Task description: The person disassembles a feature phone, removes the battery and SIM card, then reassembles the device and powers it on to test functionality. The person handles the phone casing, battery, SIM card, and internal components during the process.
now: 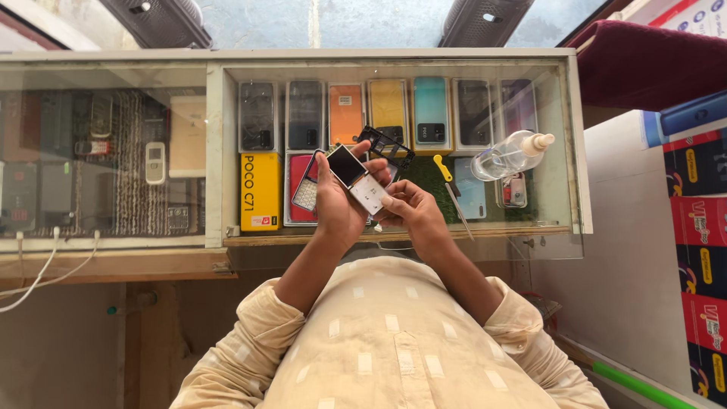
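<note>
A small bar phone with its casing taken apart [356, 180] is held above the glass surface [394, 227], gripped at its upper part by the left hand [337, 201], whose fingers are closed around its edges, while the right hand [409, 212] is closed on its lower end, the fingertips pinched at the pale keypad area. The piece is judged light and stiff but fragile, with a dark screen that could scratch or crack and thin plastic edges that could snap; it is best taken by the long side edges, not by the screen face. A grey keypad panel [306, 193] is seen just beside the left fingers, and a black plastic frame [386, 145] lies just beyond both hands. Near the right fingers a yellow-handled screwdriver [448, 182] rests on the glass, and farther out a clear spray bottle [511, 154] lies on its side. Under the glass, beyond the fingers, a row of upright phone back covers [390, 113] is shown in grey, orange, yellow, teal and purple; a yellow rectangular box with black lettering [260, 191] stands to the left of the left hand. Well apart, by the right arm, red cartons with printed labels [700, 250] are stacked against the wall
</note>
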